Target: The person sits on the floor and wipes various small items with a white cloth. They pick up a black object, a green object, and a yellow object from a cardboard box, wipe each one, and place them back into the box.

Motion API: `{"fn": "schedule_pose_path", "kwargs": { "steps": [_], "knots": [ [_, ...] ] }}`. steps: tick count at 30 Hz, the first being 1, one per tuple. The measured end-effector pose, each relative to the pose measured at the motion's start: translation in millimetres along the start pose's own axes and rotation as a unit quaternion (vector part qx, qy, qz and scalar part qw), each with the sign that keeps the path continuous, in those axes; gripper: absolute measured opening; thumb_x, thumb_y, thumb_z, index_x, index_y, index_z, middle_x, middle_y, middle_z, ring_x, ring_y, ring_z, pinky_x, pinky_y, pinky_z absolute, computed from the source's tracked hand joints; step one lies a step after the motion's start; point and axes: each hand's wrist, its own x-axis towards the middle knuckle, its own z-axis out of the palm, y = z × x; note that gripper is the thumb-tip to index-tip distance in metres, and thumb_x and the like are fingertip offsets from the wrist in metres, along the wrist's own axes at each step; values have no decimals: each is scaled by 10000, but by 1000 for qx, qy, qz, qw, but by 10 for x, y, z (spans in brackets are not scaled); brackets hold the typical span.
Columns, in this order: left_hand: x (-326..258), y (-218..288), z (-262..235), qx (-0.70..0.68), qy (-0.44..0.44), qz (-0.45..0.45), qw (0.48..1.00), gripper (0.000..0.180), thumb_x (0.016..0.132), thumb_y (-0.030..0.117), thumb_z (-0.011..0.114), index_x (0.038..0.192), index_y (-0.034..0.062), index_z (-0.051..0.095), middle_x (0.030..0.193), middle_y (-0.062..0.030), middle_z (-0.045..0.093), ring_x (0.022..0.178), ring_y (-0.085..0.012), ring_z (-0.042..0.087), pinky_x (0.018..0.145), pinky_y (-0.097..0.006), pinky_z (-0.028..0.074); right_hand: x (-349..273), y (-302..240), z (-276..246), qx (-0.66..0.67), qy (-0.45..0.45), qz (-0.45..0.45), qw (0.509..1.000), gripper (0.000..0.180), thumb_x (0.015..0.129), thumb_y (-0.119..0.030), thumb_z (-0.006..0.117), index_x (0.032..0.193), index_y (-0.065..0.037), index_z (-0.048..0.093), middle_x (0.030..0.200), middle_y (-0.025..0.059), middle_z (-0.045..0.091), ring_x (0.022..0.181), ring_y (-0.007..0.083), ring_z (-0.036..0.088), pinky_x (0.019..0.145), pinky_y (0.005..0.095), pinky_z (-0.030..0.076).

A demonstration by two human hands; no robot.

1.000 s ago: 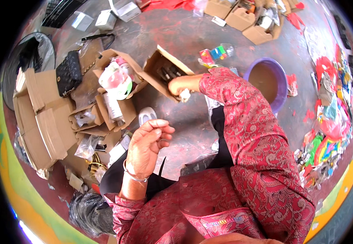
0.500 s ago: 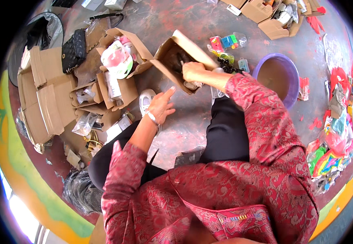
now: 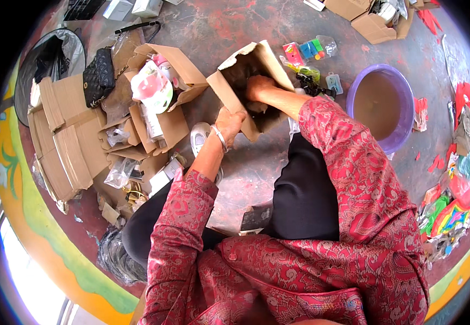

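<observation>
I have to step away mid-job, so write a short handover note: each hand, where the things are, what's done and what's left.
Left hand: grips the near edge of the open cardboard box on the floor.
Right hand: reaches inside the box; whatever it touches is hidden.
Nearby: purple basin to the right, flattened cardboard to the left.
Done: box is open and steadied.
Left: can't tell; the box's contents are out of sight.

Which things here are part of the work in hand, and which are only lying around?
In use:
open cardboard box
left hand gripping its edge
right hand reaching inside

Lying about:
purple basin
black quilted bag
flattened cartons
colourful packets
</observation>
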Motion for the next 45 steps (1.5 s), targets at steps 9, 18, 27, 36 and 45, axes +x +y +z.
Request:
{"fn": "schedule_pose_path", "kwargs": {
  "steps": [9, 18, 27, 36, 45],
  "knots": [
    [-531, 98, 29, -23, 28, 25, 999, 294, 765, 17, 468, 1051, -52, 477, 949, -151, 576, 835, -248, 585, 723, -352, 483, -327, -134, -18, 172, 40, -68, 982, 432, 628, -322, 615, 845, 51, 631, 859, 249, 609, 822, 317, 614, 741, 381, 484],
    [-489, 231, 159, -155, -9, -6, 988, 386, 803, -19, 410, 1184, -6, 350, 1098, -162, 488, 969, -318, 539, 789, -457, 487, -594, 68, -274, 250, 81, -71, 962, 323, 639, -201, 549, 716, 111, 577, 695, 278, 581, 690, 370, 605, 635, 425, 481],
    [-441, 393, 228, -154, -63, -13, 986, 402, 799, -46, 372, 1198, -19, 339, 1129, -173, 480, 993, -335, 534, 772, -485, 499, -464, 363, -140, 6, 66, -254, 965, 227, 670, -155, 503, 700, 54, 585, 703, 227, 572, 701, 383, 568, 608, 402, 449],
    [-257, -115, 245, -142, 38, 116, 982, 359, 737, -70, 394, 1088, -16, 448, 977, -128, 565, 900, -234, 563, 750, -341, 487, -832, 332, -226, 271, 74, -194, 940, 260, 678, -148, 532, 808, 75, 556, 746, 252, 559, 731, 363, 559, 650, 389, 438],
    [-914, 17, 178, 66, 166, 341, 923, 335, 805, 15, 461, 1134, -10, 407, 1058, -108, 493, 938, -187, 503, 823, -303, 433, -1469, 171, -772, 248, 48, -394, 884, 349, 732, -192, 546, 1001, 29, 566, 991, 149, 507, 955, 276, 501, 860, 332, 396]
  ]
}}
